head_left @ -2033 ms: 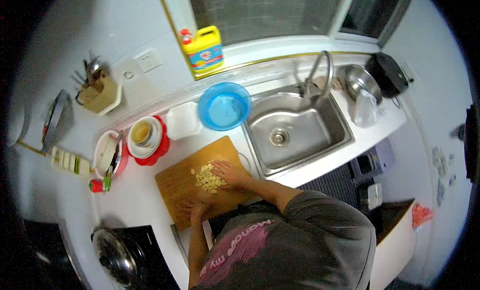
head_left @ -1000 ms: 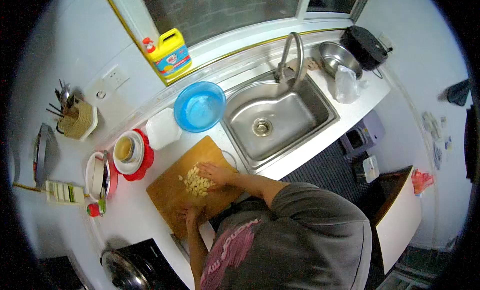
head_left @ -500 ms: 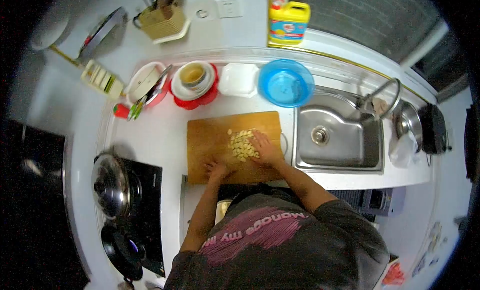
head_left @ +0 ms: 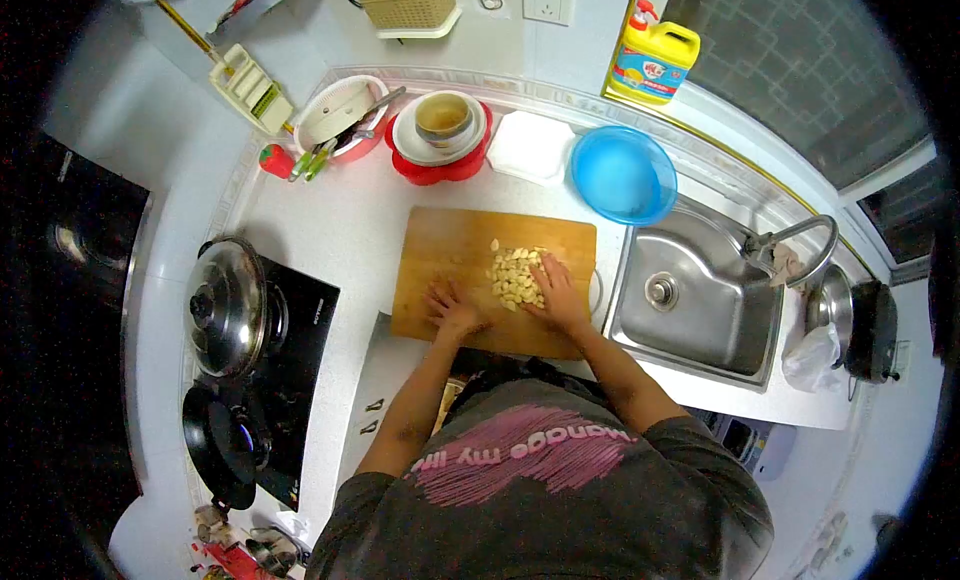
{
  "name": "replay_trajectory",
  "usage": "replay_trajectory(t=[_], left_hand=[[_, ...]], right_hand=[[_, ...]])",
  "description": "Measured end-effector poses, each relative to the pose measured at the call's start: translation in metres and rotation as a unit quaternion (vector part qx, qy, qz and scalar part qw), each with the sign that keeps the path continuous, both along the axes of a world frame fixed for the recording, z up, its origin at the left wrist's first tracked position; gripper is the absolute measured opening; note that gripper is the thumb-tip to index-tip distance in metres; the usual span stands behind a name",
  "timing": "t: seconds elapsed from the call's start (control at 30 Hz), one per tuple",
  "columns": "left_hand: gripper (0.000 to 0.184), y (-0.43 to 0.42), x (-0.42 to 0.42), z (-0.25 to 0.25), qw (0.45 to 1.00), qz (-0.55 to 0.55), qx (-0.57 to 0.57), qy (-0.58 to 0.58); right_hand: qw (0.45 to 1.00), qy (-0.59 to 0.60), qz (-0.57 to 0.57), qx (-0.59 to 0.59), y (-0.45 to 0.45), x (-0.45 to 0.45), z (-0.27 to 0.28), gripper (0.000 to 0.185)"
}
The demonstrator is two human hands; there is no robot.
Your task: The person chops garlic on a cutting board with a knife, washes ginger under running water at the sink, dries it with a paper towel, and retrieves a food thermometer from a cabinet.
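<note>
surface inspected: a wooden cutting board lies flat on the white tabletop, near the sink. a loose heap of small pale pieces sits on its right half, with one piece slightly apart at the upper left of the heap.

left hand: palm down on the left part of the board, fingers spread, clear of the heap. right hand: fingers parted and extended, at the right edge of the heap, fingertips at the pieces; whether any piece is under the palm cannot be told.

beyond the board: a red dish carrying white plates and a bowl, a white angular plate and a blue basin, the last beside the sink. to the left, on the black stove: a lidded pan and a dark wok, a blue flame visible beside the latter.
</note>
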State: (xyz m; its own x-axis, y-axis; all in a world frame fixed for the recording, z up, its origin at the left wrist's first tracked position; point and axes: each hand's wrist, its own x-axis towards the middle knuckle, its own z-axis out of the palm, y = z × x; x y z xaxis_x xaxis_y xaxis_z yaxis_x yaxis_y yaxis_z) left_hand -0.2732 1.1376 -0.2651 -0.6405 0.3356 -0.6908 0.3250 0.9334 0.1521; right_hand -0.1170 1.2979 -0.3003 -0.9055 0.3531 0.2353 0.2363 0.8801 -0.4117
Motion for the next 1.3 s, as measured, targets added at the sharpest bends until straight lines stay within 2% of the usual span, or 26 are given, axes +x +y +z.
replay_trajectory(t=[0.1, 0.17, 0.3, 0.37, 0.4, 0.5, 0.6, 0.7, 0.8, 0.9, 1.0, 1.1, 1.2, 1.3], left_hand=[[0.132, -0.002, -0.003, -0.02, 1.0, -0.015, -0.008, 0.003], [0.132, -0.01, -0.009, -0.064, 0.999, -0.042, 0.002, 0.023], [0.133, -0.008, -0.005, -0.055, 0.998, -0.021, -0.022, 0.048], [0.135, -0.016, -0.014, -0.105, 0.998, -0.054, -0.004, 0.044], [0.136, -0.017, -0.015, -0.1, 0.997, -0.071, 0.004, 0.043], [0.138, -0.012, -0.01, -0.085, 0.999, -0.007, 0.017, 0.034], [0.137, -0.017, -0.01, -0.118, 0.995, -0.025, 0.033, 0.09], [0.136, -0.01, -0.006, -0.06, 1.0, -0.009, 0.002, 0.03], [0.135, -0.009, -0.007, -0.06, 1.0, 0.007, 0.015, 0.021], [0.136, -0.009, -0.005, -0.066, 0.998, -0.005, 0.011, 0.07], [0.137, -0.008, -0.007, -0.046, 0.999, 0.006, 0.028, 0.016], [0.136, -0.009, -0.01, -0.049, 1.0, -0.01, -0.007, -0.007], [0.133, -0.009, -0.006, -0.053, 0.999, 0.012, 0.018, 0.031], [0.133, -0.008, -0.012, -0.045, 1.0, -0.006, -0.007, -0.029]], right_hand=[[1.0, 0.011, 0.003, 0.003, 0.0, 0.0, 0.004, 0.074], [1.0, 0.004, -0.001, 0.006, -0.001, -0.001, 0.005, 0.075], [1.0, -0.007, -0.006, -0.009, -0.001, -0.003, 0.001, 0.077], [1.0, 0.002, -0.003, 0.002, -0.001, -0.003, -0.002, 0.078], [1.0, 0.007, -0.002, 0.007, -0.002, -0.003, -0.001, 0.078], [1.0, 0.008, 0.002, 0.007, -0.002, -0.003, 0.002, 0.079], [1.0, -0.009, 0.007, 0.008, -0.001, -0.003, 0.0, 0.079], [0.999, -0.035, 0.0, 0.012, -0.002, -0.002, 0.004, 0.079], [0.999, -0.036, 0.005, 0.009, -0.002, -0.002, 0.003, 0.078], [0.999, -0.038, 0.005, 0.008, -0.001, -0.002, 0.003, 0.077], [0.999, -0.035, 0.01, 0.024, 0.001, -0.002, -0.002, 0.077], [1.0, -0.01, 0.001, 0.001, 0.001, -0.005, -0.006, 0.077], [0.999, 0.042, 0.006, 0.019, 0.001, -0.006, -0.011, 0.077], [1.0, 0.004, -0.001, 0.023, 0.0, -0.006, -0.006, 0.075]])
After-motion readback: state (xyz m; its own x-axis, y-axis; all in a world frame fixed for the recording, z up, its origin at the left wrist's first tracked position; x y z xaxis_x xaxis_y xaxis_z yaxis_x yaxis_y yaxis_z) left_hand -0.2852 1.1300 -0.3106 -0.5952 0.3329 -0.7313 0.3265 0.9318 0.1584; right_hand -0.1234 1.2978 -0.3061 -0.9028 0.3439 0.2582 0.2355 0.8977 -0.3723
